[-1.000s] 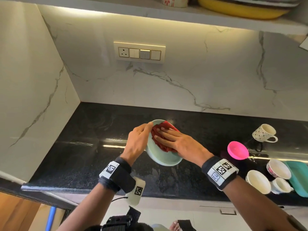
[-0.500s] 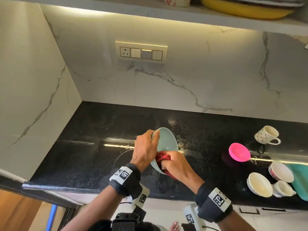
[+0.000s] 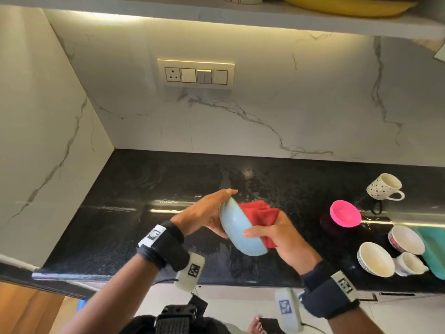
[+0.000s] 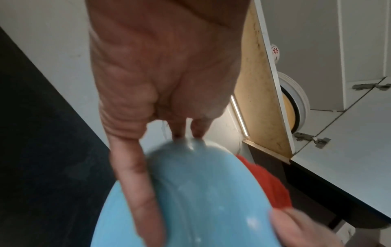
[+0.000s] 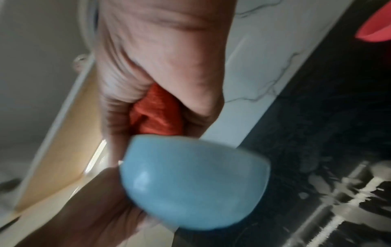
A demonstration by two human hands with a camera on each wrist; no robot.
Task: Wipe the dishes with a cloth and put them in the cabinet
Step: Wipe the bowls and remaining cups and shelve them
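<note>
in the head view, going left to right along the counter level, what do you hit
left hand → blue bowl → red cloth → right hand → pink bowl → white bowl → teal tray

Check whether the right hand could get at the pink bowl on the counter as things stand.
Probably not yet: the right hand is occupied, holding the red cloth against the blue bowl. The counter between it and the pink bowl looks free.
</note>
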